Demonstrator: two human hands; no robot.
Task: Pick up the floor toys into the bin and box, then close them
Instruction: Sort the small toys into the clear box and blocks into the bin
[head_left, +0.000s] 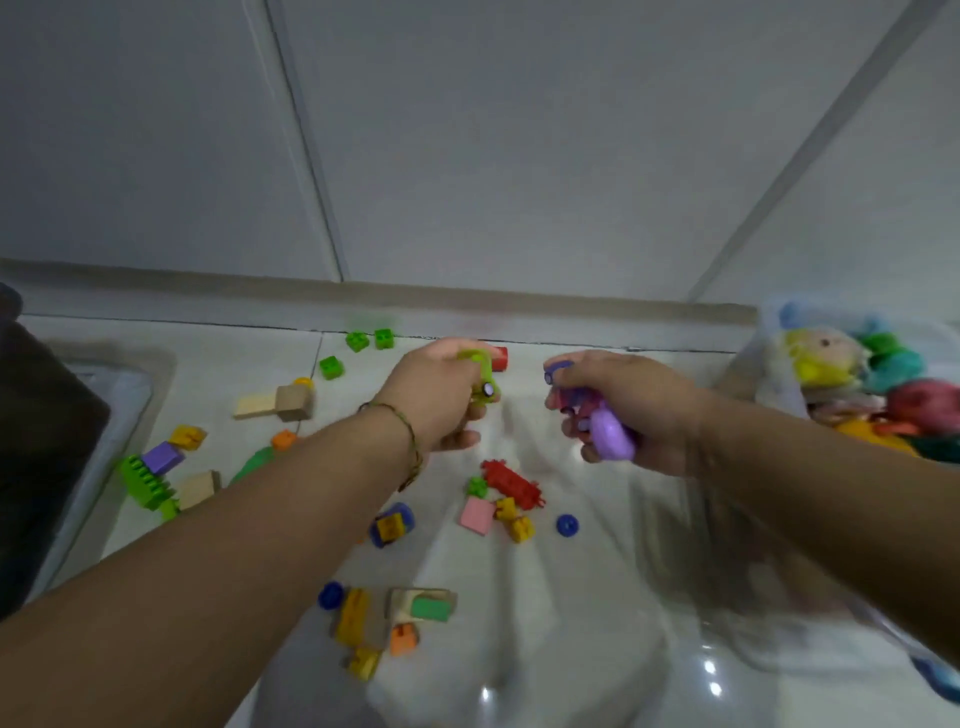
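L hand (441, 395) curled round green toy (480, 371); R hand (623, 410) grips purple toy (610, 434), both arms outstretched.

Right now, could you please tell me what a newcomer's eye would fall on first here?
Mid-frame, above the tiled floor, the left hand grips a green toy and the right hand grips a purple toy. Below them and to their left, bright building blocks lie scattered over the floor. At the right edge, a clear bin holds plush toys.
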